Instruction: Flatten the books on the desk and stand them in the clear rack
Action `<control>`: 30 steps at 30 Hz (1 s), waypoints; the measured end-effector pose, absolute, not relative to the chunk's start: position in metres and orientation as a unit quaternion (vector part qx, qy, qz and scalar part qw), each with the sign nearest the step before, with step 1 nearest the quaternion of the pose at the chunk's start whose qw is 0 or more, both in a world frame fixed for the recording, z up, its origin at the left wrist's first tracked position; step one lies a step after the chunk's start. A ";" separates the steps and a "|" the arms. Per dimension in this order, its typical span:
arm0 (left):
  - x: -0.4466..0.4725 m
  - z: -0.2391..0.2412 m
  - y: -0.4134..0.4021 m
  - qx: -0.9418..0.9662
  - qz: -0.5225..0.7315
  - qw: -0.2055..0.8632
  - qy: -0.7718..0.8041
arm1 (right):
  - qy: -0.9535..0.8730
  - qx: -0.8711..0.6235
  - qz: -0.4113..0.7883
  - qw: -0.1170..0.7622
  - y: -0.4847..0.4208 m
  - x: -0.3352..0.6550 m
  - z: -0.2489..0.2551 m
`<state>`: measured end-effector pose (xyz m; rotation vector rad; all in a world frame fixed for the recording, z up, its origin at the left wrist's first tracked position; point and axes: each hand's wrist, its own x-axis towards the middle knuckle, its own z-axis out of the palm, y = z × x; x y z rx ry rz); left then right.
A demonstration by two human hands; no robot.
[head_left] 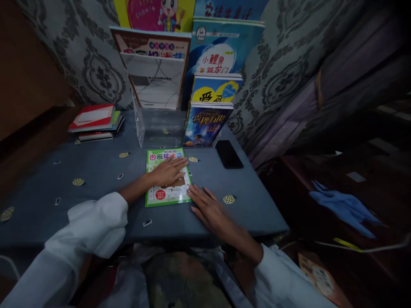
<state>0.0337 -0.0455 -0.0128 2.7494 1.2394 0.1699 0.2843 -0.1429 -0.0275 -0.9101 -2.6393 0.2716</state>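
A thin book with a green border (167, 199) lies flat on the blue-grey tablecloth, its cover facing up. My left hand (168, 171) rests flat across the upper middle of that cover, fingers stretched toward the right. At the book's lower right edge is my right hand (208, 209), palm down with fingers extended, the fingertips touching the edge. Behind the book stands a clear acrylic book rack (150, 137). On its right side is a stack of upright books, with a dark blue book (207, 124) in front; a grey-white booklet (154, 81) stands on the left side.
A black phone (229, 154) lies right of the rack. At the back left is a small pile of books topped by a red one (93, 117). Patterned curtain or wall covering (102, 68) borders the table's back. Blue cloth or gloves (345, 207) lie off to the right.
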 end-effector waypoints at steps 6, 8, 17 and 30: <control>0.028 -0.010 -0.079 0.937 0.076 0.107 0.323 | -0.925 -0.339 0.082 0.150 -0.150 0.282 -0.029; 0.026 -0.009 -0.082 0.940 0.079 0.118 0.309 | -0.922 -0.353 0.071 0.140 -0.159 0.279 -0.029; 0.024 -0.010 -0.081 0.936 0.096 0.146 0.304 | -0.907 -0.394 0.056 0.140 -0.202 0.240 -0.028; 0.023 -0.002 -0.076 0.901 0.136 0.274 0.308 | -0.973 -0.172 0.138 0.070 -0.177 0.170 -0.011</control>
